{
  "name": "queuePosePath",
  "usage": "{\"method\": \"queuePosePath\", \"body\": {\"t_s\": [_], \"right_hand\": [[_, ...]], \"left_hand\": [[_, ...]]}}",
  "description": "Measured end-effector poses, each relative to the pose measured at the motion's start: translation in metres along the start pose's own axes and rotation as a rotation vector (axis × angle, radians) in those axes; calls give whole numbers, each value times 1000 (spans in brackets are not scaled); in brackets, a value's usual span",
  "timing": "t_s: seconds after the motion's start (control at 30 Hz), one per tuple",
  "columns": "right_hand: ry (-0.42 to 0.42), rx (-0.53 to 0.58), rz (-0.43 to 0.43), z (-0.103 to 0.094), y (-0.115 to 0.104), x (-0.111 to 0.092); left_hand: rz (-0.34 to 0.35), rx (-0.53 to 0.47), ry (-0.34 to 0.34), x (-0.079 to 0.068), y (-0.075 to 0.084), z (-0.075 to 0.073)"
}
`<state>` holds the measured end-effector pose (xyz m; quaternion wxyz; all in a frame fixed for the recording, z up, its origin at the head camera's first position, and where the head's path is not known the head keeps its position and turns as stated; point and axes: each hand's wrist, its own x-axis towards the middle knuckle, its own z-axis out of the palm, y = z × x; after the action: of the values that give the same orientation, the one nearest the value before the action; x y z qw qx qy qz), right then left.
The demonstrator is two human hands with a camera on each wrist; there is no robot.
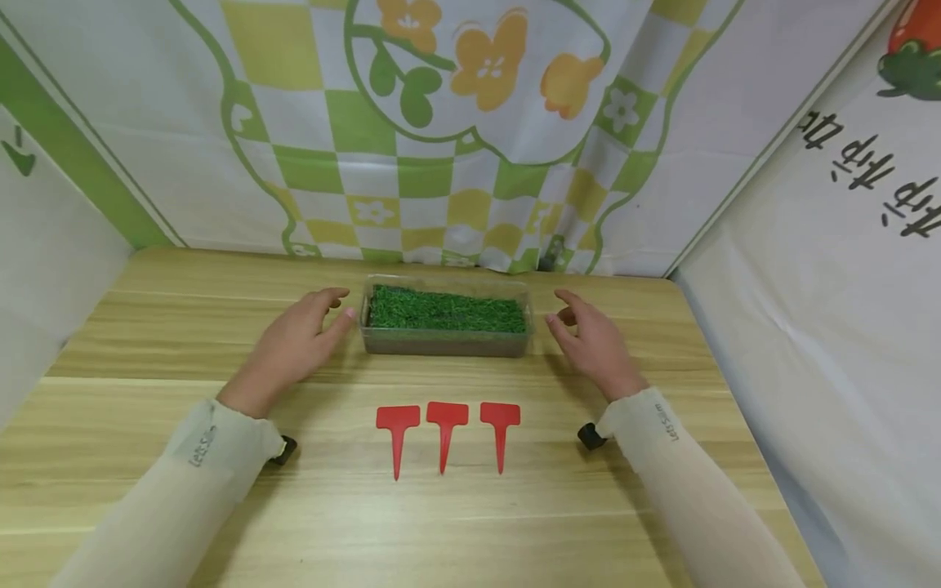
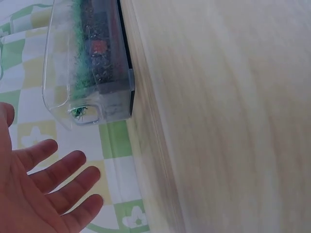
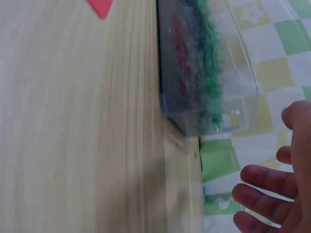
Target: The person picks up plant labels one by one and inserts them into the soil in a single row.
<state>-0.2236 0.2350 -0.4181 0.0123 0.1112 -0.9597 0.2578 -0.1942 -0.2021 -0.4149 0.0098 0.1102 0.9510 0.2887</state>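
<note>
A clear plastic box [image 1: 445,346] stands near the back of the table. Dark soil fills its lower part, and green artificial grass [image 1: 441,312] covers the top. My left hand [image 1: 297,339] is held just off the box's left end, fingers spread and loosely bent, as the left wrist view also shows. Off the right end, my right hand [image 1: 597,343] hovers with relaxed fingers, apart from the wall. Neither hand holds anything. In front of the box lie three red T-shaped plant labels, the left [image 1: 398,418], middle [image 1: 447,415] and right [image 1: 501,415], stems toward me.
A wooden table [image 1: 441,539] carries everything. Behind the box hangs a green, yellow and white checked cloth [image 1: 426,175] with flowers. White panels stand at the left and right sides. Dark wrist cameras [image 1: 285,451] sit below both sleeves.
</note>
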Motion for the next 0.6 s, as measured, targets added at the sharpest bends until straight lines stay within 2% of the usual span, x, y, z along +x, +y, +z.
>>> {"method": "queuePosePath", "body": {"t_s": [0.23, 0.43, 0.6], "right_hand": [[-40, 13, -10, 7, -9, 1], [-45, 26, -31, 13, -11, 3], [-54, 36, -40, 15, -13, 4]], "left_hand": [[14, 3, -46, 2, 0, 7], [38, 32, -52, 1, 1, 9], [30, 35, -56, 2, 1, 10]]}}
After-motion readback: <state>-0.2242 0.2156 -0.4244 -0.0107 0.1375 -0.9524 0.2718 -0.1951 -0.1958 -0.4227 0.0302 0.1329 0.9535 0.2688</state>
